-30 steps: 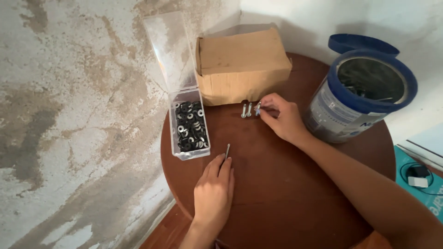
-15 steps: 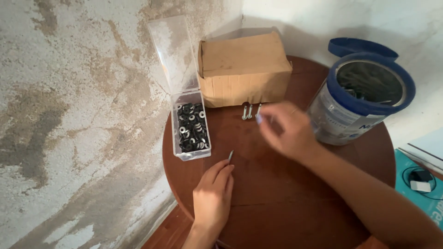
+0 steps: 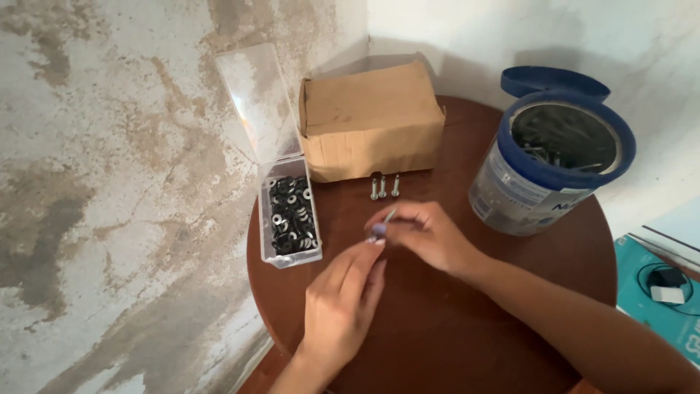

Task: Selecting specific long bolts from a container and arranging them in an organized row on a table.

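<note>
Small screw (image 3: pixel 387 218) pinched in right hand (image 3: pixel 426 235) fingertips, above counter (image 3: pixel 467 343) centre. Left hand (image 3: pixel 343 303) fingertips closed against its lower end; whether they hold a washer, can't tell. Looks light, rigid, slick metal, easy to drop; best gripped at the shank. Three screws (image 3: pixel 384 187) stand just in front of the cardboard box (image 3: pixel 370 120). Open clear case of washers (image 3: pixel 290 215) left, blue-rimmed tub (image 3: pixel 547 164) right.
</note>
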